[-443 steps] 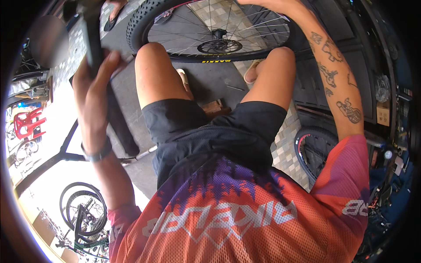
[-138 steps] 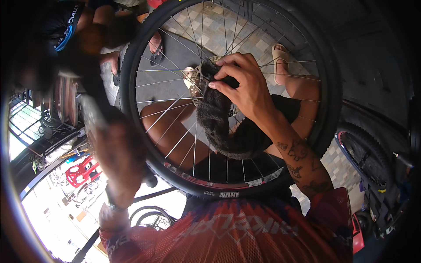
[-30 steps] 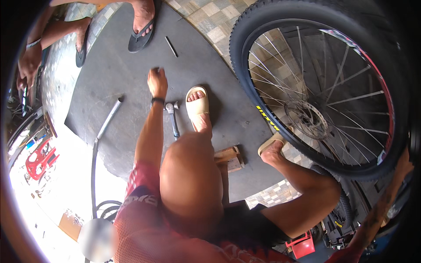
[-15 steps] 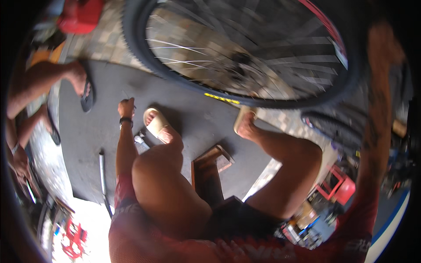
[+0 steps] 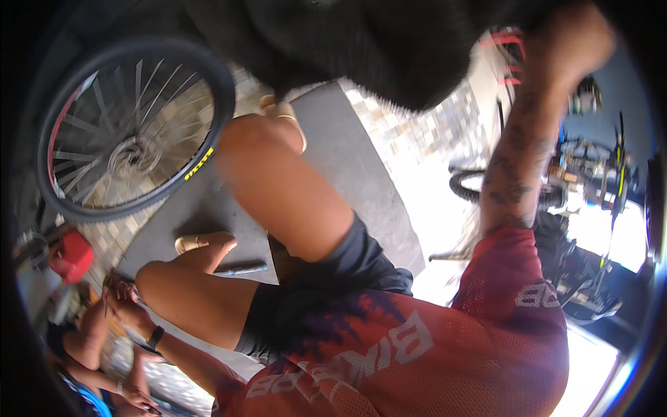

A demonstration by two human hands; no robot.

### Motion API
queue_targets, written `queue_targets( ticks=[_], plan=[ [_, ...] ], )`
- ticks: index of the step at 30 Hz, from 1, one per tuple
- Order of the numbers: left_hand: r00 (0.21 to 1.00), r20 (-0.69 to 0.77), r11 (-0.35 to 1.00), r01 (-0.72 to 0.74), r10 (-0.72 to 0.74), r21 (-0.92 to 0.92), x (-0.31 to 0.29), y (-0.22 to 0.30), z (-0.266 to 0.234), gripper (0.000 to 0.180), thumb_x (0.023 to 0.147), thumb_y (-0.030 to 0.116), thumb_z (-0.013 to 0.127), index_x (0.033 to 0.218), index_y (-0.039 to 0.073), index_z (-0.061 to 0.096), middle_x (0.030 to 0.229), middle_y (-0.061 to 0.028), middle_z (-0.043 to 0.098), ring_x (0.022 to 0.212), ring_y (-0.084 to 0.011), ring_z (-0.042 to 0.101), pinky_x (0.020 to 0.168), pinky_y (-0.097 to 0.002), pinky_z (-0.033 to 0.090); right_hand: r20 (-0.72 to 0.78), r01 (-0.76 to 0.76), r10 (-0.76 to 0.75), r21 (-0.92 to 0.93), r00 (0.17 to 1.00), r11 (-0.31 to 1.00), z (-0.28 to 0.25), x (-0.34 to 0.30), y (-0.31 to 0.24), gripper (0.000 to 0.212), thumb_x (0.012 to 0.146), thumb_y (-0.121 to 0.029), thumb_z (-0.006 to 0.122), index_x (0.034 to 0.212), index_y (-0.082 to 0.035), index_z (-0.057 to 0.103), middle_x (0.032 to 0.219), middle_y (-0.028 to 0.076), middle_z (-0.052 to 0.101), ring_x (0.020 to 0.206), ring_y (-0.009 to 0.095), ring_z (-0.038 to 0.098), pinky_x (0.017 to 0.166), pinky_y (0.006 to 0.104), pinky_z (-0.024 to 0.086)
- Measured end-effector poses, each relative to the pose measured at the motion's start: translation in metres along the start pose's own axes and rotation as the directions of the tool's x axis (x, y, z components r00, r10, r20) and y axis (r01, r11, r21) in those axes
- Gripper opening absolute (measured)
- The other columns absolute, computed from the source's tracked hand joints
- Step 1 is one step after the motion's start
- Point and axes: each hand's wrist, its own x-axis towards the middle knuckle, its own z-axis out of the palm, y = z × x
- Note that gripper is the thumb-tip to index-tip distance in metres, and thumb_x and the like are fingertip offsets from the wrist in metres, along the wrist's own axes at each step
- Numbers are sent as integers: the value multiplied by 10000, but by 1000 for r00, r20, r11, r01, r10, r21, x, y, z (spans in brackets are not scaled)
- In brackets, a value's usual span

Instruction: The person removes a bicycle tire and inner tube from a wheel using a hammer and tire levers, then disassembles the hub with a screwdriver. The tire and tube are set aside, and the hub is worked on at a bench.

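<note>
Bicycle wheel (image 5: 128,132), black-tyred with a disc at its hub, now stands at the upper left of the head view beside the grey mat (image 5: 361,174); half a second ago it filled the top of the picture, so the head has swung away from it. Left hand (image 5: 121,295) reaches low past the bent knee, fingers closed round a thin tool I cannot identify. Right hand (image 5: 573,48) is raised high and blurred; its grip cannot be told. A pen-like tool (image 5: 240,269) lies on the mat.
</note>
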Motion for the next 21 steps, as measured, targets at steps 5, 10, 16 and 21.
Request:
queue_targets(
  ticks=[5,10,16,21],
  plan=[
    [918,287,946,-201,273,-255,-55,228,118,684,1165,505,403,1636,10,413,1559,-207,601,1172,-281,645,1071,-482,495,-27,-555,569,186,822,811,-63,-113,51,421,1133,-441,604,1126,-33,710,823,8,601,721,117,552,666,288,466],
    [623,708,943,-226,332,-244,-200,296,290,659,1157,412,493,1610,-58,402,1539,-261,574,1262,-284,638,1085,-366,506,-152,-441,628,588,763,678,-39,-194,14,339,963,-230,736,1211,-18,643,1088,166,650,1024,311,656,910,448,521],
    [639,551,690,-709,537,150,-242,313,415,607,1073,384,633,1458,-74,525,1445,-250,637,1224,-318,667,1058,-422,524,-159,-329,479,541,863,774,-88,-231,47,812,874,-594,803,1364,25,611,1182,217,599,1195,439,579,993,517,506],
    [234,695,-73,-922,680,381,-167,394,476,553,1003,363,728,1317,-84,643,1356,-246,711,1177,-366,716,1026,-488,554,-316,-939,948,311,44,148,-171,-500,168,360,1037,-244,715,1280,22,705,1186,231,775,1072,340,764,945,432,592]
  ],
)
